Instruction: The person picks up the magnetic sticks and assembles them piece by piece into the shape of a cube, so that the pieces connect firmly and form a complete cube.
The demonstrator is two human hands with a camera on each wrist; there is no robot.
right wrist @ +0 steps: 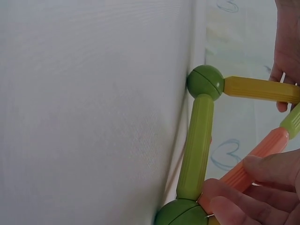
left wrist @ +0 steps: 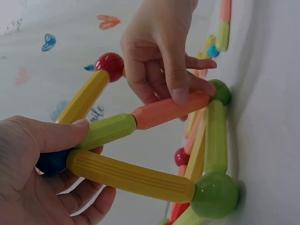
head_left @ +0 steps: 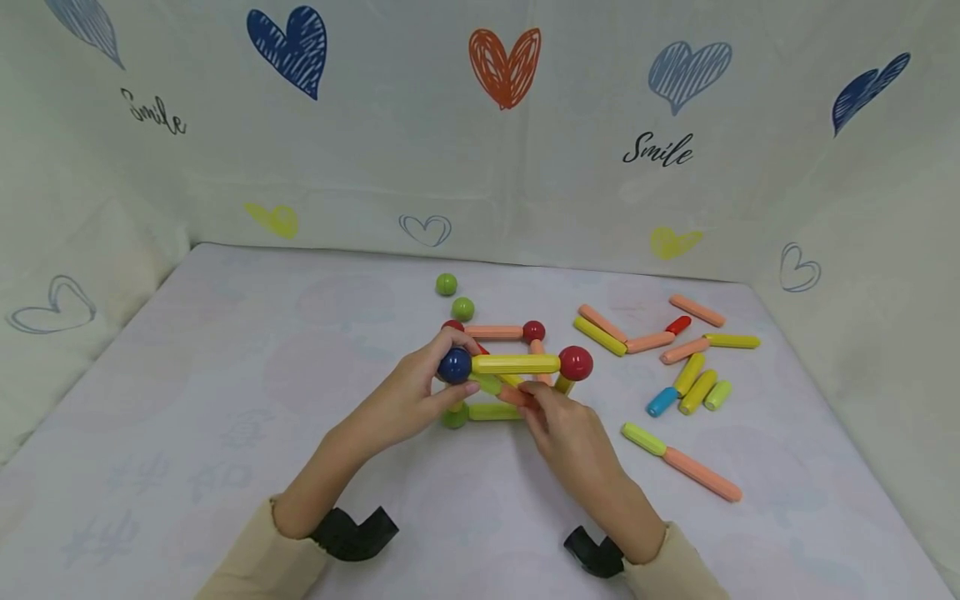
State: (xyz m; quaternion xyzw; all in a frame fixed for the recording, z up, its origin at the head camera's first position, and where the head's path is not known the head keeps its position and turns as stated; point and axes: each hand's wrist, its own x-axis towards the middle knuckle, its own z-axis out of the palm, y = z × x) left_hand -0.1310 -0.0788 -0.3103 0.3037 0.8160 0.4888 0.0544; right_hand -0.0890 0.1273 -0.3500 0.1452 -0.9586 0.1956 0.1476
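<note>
A magnetic-stick frame of balls and rods stands mid-table. At its upper left corner my left hand point(head_left: 401, 392) grips a blue ball point(head_left: 454, 366). From that ball a yellow stick point(head_left: 516, 364) runs across to a red ball point(head_left: 576, 363), and another yellow stick point(left wrist: 133, 180) goes down to a green ball point(left wrist: 215, 194). My right hand point(head_left: 572, 437) pinches a salmon stick point(left wrist: 168, 110), joined end to end with a short lime stick point(left wrist: 110, 129). This pair slants from the blue ball toward the lower right green ball point(left wrist: 220, 91); firm contact there is unclear. A lime stick point(left wrist: 216, 136) links both green balls.
Two loose green balls point(head_left: 462, 309) lie behind the frame. To the right are scattered several salmon, yellow and lime sticks, a red piece point(head_left: 678, 325) and a blue one point(head_left: 662, 402). Nearer me lies a joined lime-and-salmon pair point(head_left: 701, 473). A printed cloth backdrop point(head_left: 570, 208) rises behind the table.
</note>
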